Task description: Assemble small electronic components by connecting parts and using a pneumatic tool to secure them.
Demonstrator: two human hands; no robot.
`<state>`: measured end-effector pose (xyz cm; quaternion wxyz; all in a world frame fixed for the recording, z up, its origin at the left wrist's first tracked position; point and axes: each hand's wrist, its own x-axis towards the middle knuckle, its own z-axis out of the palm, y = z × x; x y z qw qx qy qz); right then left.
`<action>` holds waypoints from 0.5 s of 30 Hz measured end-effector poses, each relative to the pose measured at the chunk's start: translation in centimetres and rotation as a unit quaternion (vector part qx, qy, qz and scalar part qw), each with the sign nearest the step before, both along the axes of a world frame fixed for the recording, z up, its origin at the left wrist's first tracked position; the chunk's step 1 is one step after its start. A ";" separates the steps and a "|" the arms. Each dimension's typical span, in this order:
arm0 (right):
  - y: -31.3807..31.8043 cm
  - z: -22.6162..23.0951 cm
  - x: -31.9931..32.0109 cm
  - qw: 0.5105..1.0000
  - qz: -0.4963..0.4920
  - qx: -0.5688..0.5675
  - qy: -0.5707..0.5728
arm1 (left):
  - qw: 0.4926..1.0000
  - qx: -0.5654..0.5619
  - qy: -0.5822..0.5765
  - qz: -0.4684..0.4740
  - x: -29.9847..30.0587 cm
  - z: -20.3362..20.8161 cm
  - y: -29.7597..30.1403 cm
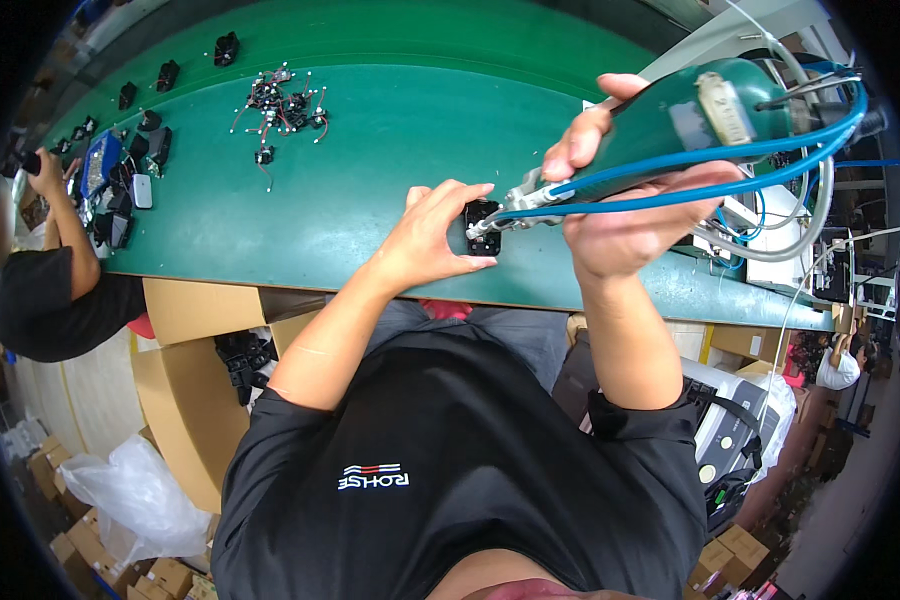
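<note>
A small black squarish plastic part (484, 246) lies on the green worktable. My left hand (425, 235) grips it between the thumb below and the fingers above. From the right, my right hand (620, 225) is wrapped round a green power screwdriver (660, 130), which is held tilted. Its metal nose (525, 198) reaches down to the left onto the black part, between my left thumb and fingers. Blue hoses (710, 183) run along the tool. The exact spot where the tip meets the part is too small to make out.
Further back lies a heap of small black pieces with red wires (285, 105). Several black parts stand at the far left, near a blue tray (100, 163). A co-worker (55, 280) is at the left. An open cardboard box (195, 385) stands below the table edge.
</note>
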<state>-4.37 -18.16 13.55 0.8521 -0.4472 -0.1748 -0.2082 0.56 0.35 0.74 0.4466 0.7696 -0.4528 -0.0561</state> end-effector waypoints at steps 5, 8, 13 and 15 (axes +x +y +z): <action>0.6 -1.3 0.1 0.999 -0.041 -0.013 0.015 | 1.000 -0.020 -0.016 0.001 0.1 -0.5 -0.1; 0.7 -1.3 0.1 0.999 -0.037 -0.013 0.010 | 0.999 -0.031 -0.026 0.000 0.2 -0.7 -0.1; 1.0 -1.4 -0.3 0.999 -0.040 -0.009 0.022 | 0.999 -0.040 -0.026 0.001 -0.1 -0.5 0.0; 1.2 -1.5 -0.6 0.999 -0.038 -0.006 0.027 | 0.999 -0.035 -0.020 0.000 -0.3 -0.4 0.0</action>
